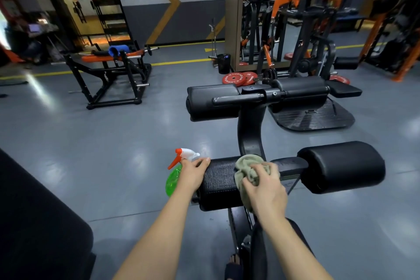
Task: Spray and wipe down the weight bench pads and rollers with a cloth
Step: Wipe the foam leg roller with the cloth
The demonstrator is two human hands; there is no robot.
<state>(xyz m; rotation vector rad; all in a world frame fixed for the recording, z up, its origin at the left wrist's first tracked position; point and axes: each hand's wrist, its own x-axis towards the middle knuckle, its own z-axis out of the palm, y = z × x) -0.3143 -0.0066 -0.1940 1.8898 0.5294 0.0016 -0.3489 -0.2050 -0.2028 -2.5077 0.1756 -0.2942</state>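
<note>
Forearms, two, bare, entering from the lower edge and reaching forward to the bench's foot end.

Item 1, spray bottle [173, 179]: green body, white head, orange trigger and nozzle. Sits at the left end of the near left roller [219, 186], nozzle aimed left, away from the padding.

Item 2, left hand [193, 174]: wrapped round the bottle's neck, with fingertips lying on the roller's left end.

Item 3, cloth [246, 167]: olive, bunched, lying on the roller's right end beside the centre post [251, 125].

Item 4, right hand [266, 191]: fingers curled into the cloth, pressing it down on the padding.

Item 5, near right roller [341, 166]: untouched. The far rollers [211, 102] lie beyond, also untouched.

Hazards, as judged:
- The roller may turn under the wiping pressure, so the cloth would slide off.
- A bunched cloth makes little contact, so patches of the cracked vinyl could be missed.
- A trailing fold could catch on the post.
- A stray squeeze of the trigger would wet the floor [127, 143], not the pad, and leave it slick.
- The bottle is held while that hand also steadies the roller, so it could slip or knock.
</note>
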